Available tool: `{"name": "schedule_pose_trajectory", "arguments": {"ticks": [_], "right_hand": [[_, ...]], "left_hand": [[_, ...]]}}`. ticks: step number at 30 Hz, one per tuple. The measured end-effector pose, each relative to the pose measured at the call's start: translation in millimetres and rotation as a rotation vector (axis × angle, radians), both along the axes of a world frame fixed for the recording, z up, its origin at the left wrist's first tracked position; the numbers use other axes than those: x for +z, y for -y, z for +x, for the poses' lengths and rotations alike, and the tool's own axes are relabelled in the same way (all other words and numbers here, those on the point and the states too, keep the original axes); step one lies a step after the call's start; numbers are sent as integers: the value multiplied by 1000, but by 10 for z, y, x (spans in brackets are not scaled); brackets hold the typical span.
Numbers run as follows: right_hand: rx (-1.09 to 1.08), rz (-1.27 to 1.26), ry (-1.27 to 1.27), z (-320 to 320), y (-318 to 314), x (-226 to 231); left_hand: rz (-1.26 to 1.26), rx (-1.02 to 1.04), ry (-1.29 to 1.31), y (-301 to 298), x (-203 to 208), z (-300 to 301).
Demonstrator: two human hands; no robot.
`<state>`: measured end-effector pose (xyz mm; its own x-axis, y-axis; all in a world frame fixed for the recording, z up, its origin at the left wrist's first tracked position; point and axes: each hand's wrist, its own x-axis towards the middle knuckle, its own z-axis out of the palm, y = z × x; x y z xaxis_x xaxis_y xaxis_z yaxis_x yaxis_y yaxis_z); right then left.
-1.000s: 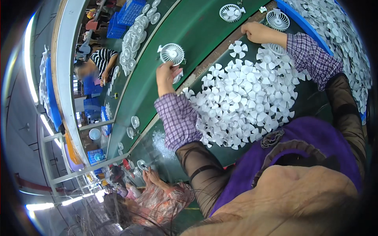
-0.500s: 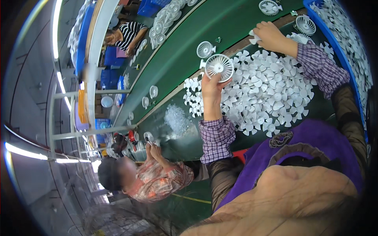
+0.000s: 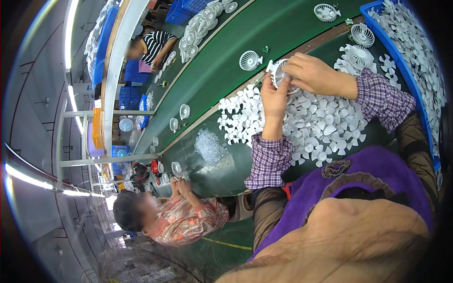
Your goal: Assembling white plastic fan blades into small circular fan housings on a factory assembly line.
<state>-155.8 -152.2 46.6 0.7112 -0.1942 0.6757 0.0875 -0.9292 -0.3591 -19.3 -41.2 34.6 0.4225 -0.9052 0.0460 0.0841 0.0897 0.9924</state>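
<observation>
Over the edge between desk (image 3: 219, 166) and green belt (image 3: 283, 40): one white fan housing (image 3: 275, 73), ribbed, round, with a short stem, raised above the surface. Left hand (image 3: 273, 96), grip clamped on the housing's near rim, thumb in front. Right hand (image 3: 311, 73), fingers curled at the open side of the same housing; whether that grip is clamped on anything, cannot tell, its fingertips being covered. Change noted: half a second ago the hands were apart, the right one carrying a white fan blade near the belt's edge; now both meet at one housing. The blade's present place is hidden, perhaps behind the fingers. Bearing on the work, by judgement: gathering seems to have given way to two-handed handling of this piece, with nothing visible to show it finished. Below the hands: loose blade pile (image 3: 325, 118), white, spread on the desk. Right end of desk: two further housings, upper (image 3: 362, 35) and lower (image 3: 361, 56), close together, beside a blue bin (image 3: 392, 52) full of blades. On the belt, nearest the hands: one loose housing (image 3: 250, 61), untouched.
</observation>
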Motion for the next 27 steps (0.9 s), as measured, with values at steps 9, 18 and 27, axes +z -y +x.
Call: {"name": "schedule_pose_trajectory", "arguments": {"ticks": [9,18,27], "right_hand": [[225,576,-236,-159,281,-74],[-33,1096,-229,229,1104,-274],[-253,137,27,-96,1915,-1052]], "left_hand": [[76,-136,43,-44,24,-13],[492,-413,196,669,267,804],[749,209,853,1496,-516,2014]]}}
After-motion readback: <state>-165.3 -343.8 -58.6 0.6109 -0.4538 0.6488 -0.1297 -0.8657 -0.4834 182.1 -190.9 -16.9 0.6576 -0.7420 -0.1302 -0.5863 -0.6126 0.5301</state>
